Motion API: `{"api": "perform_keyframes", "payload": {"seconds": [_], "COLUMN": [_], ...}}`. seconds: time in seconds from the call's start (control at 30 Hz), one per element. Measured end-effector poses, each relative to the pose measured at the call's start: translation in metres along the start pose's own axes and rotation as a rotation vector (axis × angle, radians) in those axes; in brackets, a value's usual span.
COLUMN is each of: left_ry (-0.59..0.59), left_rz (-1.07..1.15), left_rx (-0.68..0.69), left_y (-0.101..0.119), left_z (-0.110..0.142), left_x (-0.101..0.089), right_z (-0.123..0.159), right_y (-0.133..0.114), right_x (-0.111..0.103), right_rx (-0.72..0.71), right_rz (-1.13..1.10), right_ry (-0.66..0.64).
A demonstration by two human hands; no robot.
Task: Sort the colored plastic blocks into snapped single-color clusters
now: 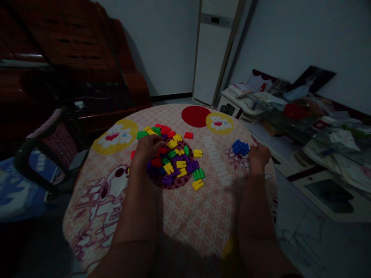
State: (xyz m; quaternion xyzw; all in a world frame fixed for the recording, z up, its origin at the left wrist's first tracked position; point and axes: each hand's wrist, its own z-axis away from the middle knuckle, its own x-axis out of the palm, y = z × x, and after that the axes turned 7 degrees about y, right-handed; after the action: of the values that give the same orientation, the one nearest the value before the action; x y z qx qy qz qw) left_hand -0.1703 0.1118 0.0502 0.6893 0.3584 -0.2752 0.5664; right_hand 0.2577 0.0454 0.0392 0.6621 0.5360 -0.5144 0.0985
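A heap of small plastic blocks [174, 160] in red, yellow, green and purple lies in the middle of a round table [185, 216] covered by a pink cartoon-print cloth. My left hand [147, 151] rests on the heap's left side with fingers curled down into the pieces; what it grips is hidden. A cluster of blue blocks [240, 147] sits apart at the right. My right hand [259, 156] is just right of that cluster, fingers curled, touching or nearly touching it.
A dark chair [43, 154] with a checked cushion stands left of the table. Dark wooden furniture [66, 58] fills the back left. A low white table [255, 104] piled with papers and clutter runs along the right wall. A white door [213, 54] is behind.
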Motion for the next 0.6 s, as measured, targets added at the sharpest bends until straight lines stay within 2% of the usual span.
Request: {"api": "perform_keyframes", "payload": {"seconds": [0.07, 0.13, 0.23, 0.33, 0.4, 0.47, 0.53, 0.6], "left_ry": [0.023, 0.059, 0.136, 0.221, 0.266, 0.301, 0.316, 0.314], "left_rz": [-0.004, -0.004, -0.002, 0.026, 0.052, 0.073, 0.090, 0.112], "left_rx": [0.006, 0.005, -0.022, -0.076, -0.104, -0.112, -0.107, -0.101], "left_y": [-0.001, -0.002, -0.003, -0.006, -0.008, -0.010, -0.010, -0.009], "left_z": [0.000, 0.000, 0.000, 0.000, 0.000, 0.001, 0.001, 0.002], "left_x": [0.000, -0.001, -0.003, -0.005, -0.007, -0.007, -0.008, -0.008], "right_z": [0.001, 0.009, 0.039, 0.089, 0.125, 0.156, 0.178, 0.190], "right_y": [-0.016, -0.043, -0.097, -0.152, -0.179, -0.195, -0.202, -0.205], "right_x": [-0.006, -0.009, -0.007, 0.002, 0.012, 0.021, 0.030, 0.037], "right_rx": [-0.001, -0.063, -0.351, -0.699, -0.931, -1.136, -1.222, -1.251], "right_rz": [-0.082, -0.278, -0.493, -0.602, -0.616, -0.575, -0.457, -0.344], "right_ry": [-0.006, -0.119, -0.326, -0.472, -0.541, -0.561, -0.527, -0.480]}}
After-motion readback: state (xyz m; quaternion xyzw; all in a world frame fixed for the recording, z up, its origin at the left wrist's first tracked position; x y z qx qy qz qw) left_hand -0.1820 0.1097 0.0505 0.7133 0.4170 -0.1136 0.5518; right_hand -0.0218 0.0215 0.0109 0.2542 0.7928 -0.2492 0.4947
